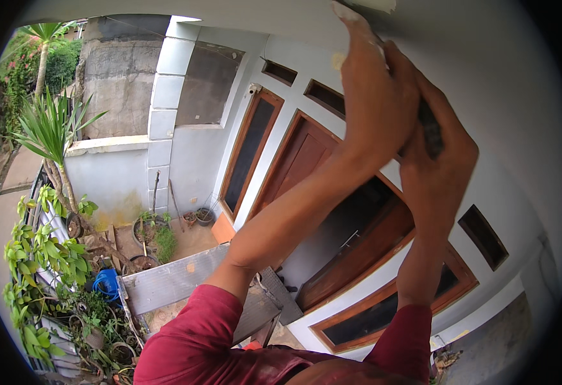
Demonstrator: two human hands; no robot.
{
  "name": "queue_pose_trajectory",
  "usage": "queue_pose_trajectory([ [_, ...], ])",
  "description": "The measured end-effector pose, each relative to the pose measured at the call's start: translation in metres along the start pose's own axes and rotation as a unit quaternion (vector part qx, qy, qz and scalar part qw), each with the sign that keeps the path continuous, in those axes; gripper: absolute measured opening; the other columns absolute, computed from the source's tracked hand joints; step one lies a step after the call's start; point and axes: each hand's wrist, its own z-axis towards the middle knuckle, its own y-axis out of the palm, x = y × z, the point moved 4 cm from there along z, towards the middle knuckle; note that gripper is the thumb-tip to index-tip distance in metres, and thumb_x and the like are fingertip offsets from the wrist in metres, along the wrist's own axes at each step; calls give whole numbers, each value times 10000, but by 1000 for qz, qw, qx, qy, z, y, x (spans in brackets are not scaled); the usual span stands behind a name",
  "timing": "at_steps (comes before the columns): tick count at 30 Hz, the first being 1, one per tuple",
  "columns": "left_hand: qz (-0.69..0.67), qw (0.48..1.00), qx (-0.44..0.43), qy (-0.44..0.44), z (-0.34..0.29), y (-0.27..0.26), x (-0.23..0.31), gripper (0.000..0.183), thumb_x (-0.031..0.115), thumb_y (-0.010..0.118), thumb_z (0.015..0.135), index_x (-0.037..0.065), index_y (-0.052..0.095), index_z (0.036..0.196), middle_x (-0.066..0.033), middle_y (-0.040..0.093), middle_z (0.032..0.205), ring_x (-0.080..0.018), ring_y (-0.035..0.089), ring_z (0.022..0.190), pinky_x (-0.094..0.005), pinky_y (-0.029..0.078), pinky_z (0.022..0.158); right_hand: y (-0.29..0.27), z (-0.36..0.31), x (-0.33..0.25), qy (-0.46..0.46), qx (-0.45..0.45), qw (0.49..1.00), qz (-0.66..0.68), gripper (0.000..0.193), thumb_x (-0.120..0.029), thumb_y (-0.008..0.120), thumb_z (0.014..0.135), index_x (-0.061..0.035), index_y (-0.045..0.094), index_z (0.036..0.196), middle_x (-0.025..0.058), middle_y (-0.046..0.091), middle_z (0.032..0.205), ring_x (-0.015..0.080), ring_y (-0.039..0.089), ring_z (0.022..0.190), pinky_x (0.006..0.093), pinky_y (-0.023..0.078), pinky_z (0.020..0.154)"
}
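Both my arms reach up toward the pale ceiling [249,14], hands close together at the upper right. My right hand [444,138] is closed round a dark, rough-looking handle [430,131]. The tool's working end is hidden, so its kind does not show. My left hand [380,90] is right beside it, overlapping the right, with one finger stretched up to the ceiling. White residue coats that fingertip. The other left fingers are bent and mostly turned away, and what they grip is hidden. Above the hands, a whitish patch [380,5] borders a dark shadowed strip.
Below me stands a metal scaffold platform [178,279]. A brown wooden door [306,151] and framed windows [252,151] line the white wall. To the left are leafy plants [37,256], a blue container [106,284] and a low white wall [111,179].
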Motion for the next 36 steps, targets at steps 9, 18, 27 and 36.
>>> queue_pose_trajectory([
  [9,22,1000,-11,16,12,-13,-7,332,-6,448,980,-133,403,1284,-199,666,897,-227,693,763,-330,564,650,14,-10,-2,-13,48,998,42,482,24,636,852,-49,635,1328,126,719,1034,273,712,856,408,536,727],
  [18,5,998,9,62,-10,8,-8,547,-3,454,1006,-114,239,1497,-260,670,1041,-314,699,937,-387,586,805,-8,-11,5,9,3,996,94,465,57,618,865,-35,651,1320,146,714,1195,294,688,1091,418,529,934],
  [27,17,998,15,66,-3,-21,-5,345,-15,460,985,-44,429,1328,-142,632,982,-187,640,775,-336,538,687,12,-9,3,77,-82,974,198,512,-19,640,914,-30,529,1414,150,699,1096,230,711,965,364,550,867],
  [36,-7,995,-49,88,-4,-23,-19,740,-114,458,936,-57,81,1571,-295,606,1040,-365,644,807,-389,527,786,14,16,2,298,-196,884,302,435,-136,484,1008,-55,529,1433,51,665,930,71,576,658,209,420,459],
])
